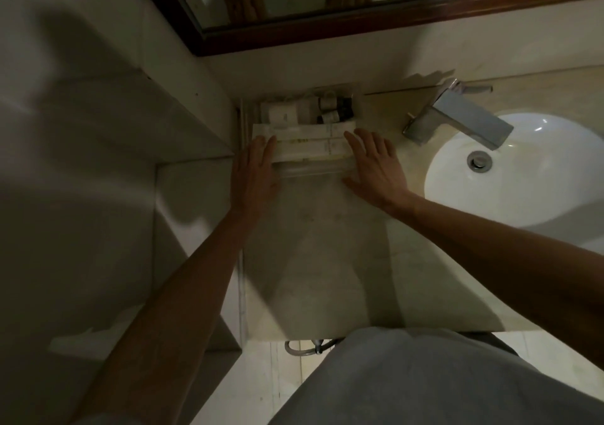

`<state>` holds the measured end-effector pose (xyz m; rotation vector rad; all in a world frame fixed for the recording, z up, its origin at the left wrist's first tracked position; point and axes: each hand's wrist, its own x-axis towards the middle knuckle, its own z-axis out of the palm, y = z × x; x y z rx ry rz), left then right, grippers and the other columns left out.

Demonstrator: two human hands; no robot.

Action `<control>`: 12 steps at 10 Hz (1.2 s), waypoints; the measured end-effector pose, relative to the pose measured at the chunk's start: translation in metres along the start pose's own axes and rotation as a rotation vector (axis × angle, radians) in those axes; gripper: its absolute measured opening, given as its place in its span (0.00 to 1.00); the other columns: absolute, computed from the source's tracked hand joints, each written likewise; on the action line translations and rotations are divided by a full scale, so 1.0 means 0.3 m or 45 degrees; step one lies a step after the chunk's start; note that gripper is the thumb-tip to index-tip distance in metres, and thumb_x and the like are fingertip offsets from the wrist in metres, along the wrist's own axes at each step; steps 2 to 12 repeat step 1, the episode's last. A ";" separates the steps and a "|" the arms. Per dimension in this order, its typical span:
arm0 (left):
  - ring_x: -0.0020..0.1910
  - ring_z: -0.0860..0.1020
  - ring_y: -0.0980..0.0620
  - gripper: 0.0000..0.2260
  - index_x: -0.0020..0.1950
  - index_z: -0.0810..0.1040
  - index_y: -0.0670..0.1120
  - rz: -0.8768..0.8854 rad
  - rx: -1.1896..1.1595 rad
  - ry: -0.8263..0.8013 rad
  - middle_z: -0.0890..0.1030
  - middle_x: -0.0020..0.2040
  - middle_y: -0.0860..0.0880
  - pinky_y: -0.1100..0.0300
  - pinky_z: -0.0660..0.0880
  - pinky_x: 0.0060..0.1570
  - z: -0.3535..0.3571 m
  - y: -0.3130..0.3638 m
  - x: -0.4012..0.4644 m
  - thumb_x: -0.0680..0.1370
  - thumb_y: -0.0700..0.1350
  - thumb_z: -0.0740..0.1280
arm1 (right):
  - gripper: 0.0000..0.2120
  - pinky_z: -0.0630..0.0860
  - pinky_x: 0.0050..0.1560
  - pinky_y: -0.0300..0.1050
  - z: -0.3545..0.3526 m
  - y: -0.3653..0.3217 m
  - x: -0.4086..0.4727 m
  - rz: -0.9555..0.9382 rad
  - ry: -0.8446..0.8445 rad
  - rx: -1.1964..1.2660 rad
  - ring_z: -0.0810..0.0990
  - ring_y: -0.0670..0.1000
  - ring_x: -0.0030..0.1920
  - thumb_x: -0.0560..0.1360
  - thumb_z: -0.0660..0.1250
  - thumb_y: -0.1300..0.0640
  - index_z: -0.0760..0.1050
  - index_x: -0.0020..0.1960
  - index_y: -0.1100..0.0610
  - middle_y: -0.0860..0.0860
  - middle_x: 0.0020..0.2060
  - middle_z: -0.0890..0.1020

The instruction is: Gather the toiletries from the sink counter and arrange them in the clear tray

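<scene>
A clear tray [310,170] stands on the beige counter against the back wall, in the corner by the left wall. Long white boxes [310,143] lie side by side in its front half. Behind them lie a white round container [282,110] and small dark-capped bottles [336,109]. My left hand [255,173] lies flat with straight fingers along the tray's left side. My right hand [376,166] lies flat with spread fingers at the tray's right side. Neither hand holds anything.
A chrome faucet [457,117] and a white basin [523,169] sit to the right. A wood-framed mirror [359,22] hangs above. A tiled wall [114,130] closes the left side. Bare counter [310,261] stretches toward me.
</scene>
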<state>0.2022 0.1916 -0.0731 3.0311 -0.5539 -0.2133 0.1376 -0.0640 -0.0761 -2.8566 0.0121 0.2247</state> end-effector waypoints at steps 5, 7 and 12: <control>0.71 0.65 0.41 0.37 0.77 0.60 0.45 -0.103 -0.297 0.101 0.64 0.74 0.41 0.46 0.64 0.69 0.009 0.083 -0.086 0.72 0.49 0.73 | 0.38 0.62 0.73 0.59 -0.047 -0.004 -0.081 0.003 0.126 0.156 0.64 0.59 0.71 0.73 0.70 0.44 0.58 0.77 0.55 0.57 0.73 0.65; 0.71 0.65 0.41 0.37 0.77 0.60 0.45 -0.103 -0.297 0.101 0.64 0.74 0.41 0.46 0.64 0.69 0.009 0.083 -0.086 0.72 0.49 0.73 | 0.38 0.62 0.73 0.59 -0.047 -0.004 -0.081 0.003 0.126 0.156 0.64 0.59 0.71 0.73 0.70 0.44 0.58 0.77 0.55 0.57 0.73 0.65; 0.71 0.65 0.41 0.37 0.77 0.60 0.45 -0.103 -0.297 0.101 0.64 0.74 0.41 0.46 0.64 0.69 0.009 0.083 -0.086 0.72 0.49 0.73 | 0.38 0.62 0.73 0.59 -0.047 -0.004 -0.081 0.003 0.126 0.156 0.64 0.59 0.71 0.73 0.70 0.44 0.58 0.77 0.55 0.57 0.73 0.65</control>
